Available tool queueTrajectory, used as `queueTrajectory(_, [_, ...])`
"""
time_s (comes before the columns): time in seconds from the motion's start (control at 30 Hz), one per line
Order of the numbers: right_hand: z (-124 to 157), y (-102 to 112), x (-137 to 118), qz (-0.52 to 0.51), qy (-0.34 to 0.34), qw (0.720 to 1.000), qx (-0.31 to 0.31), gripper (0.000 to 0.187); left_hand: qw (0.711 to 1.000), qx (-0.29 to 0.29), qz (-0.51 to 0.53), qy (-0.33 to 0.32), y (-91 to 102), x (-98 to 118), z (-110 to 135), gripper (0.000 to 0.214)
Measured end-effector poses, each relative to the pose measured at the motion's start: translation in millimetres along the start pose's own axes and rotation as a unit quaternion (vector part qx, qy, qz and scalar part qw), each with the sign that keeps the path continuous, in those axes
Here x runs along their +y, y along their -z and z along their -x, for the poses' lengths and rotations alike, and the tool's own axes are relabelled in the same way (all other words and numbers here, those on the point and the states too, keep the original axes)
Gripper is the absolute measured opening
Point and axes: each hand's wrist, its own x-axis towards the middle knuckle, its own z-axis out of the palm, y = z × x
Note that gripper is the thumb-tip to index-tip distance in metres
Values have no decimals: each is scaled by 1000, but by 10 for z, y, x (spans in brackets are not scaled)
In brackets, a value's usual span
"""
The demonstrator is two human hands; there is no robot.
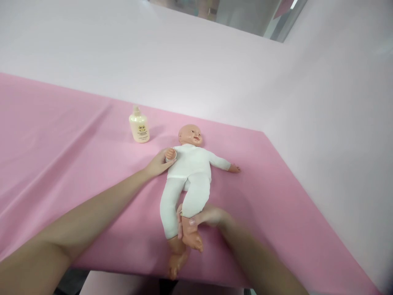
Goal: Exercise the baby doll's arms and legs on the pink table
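My left hand (159,163) clasps a white-clad plastic baby doll (193,160) at one wrist. My right hand (208,215) — curled — grips an ankle (186,226).

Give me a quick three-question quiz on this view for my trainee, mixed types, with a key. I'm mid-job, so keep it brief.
1. Which part of the doll does the left hand hold, and which does the right hand hold?
2. True or false: the bottle lies on its side.
3. What colour is the cloth under the doll? A) blue B) pink C) green

Key:
1. Left: an arm; right: a leg, down near the ankle.
2. False; it stands upright.
3. B
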Motion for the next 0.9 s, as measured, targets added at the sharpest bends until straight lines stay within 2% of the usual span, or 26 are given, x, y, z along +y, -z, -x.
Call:
queueTrajectory(0.27, [-11, -26, 17, -28, 13, 999, 12, 59, 1000, -8, -6, -11, 4, 16, -4, 48])
queueTrajectory(0.57, [-27, -68, -32, -13, 31, 999, 22, 59, 1000, -3, -13, -5, -1, -8, 9, 51])
queueTrajectory(0.9, [-61, -52, 12, -28, 70, 997, 4, 44, 1000, -2, -21, -5, -11, -49, 26, 55])
